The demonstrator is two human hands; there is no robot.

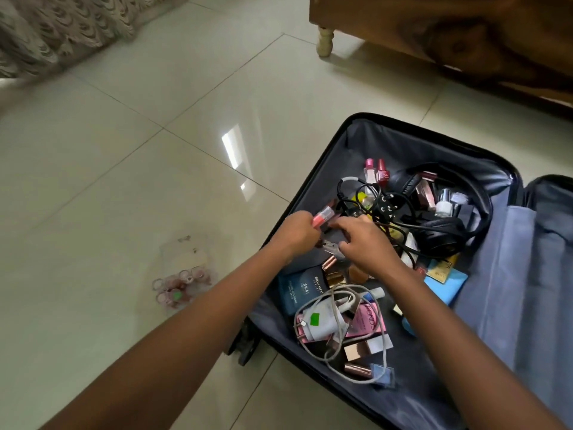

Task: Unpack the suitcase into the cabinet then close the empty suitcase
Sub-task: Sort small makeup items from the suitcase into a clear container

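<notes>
While my left hand (297, 232) is clenched around a pink tube (322, 216), I see the tube's clear cap poking out toward 2 o'clock from the fist. My right hand (366, 243) sits just beside it at 3 o'clock, fingers curled down into the pile; I cannot tell whether it grips anything. Both hands are over the open suitcase (313, 187), which lies flat on the tiled floor (124, 169) and fills the 4 o'clock part of my view. Directly below my hands lies a dark blue box (297, 291), and at 6 o'clock from it a white charger (322, 324) with its cable looped over a pink pouch (370, 318). At 1 o'clock from my hands a tangle of black cables (381, 206) rests against black headphones (440, 234), with nail polish bottles (375, 172) standing just beyond them near the suitcase's far wall. Out on the floor, at 8 o'clock from my left hand and well apart from the suitcase, lies a clear plastic pack (183, 274) of small round pots. At 12 o'clock, a wooden piece of furniture (434, 29) stands on a pale turned leg (325, 41).
</notes>
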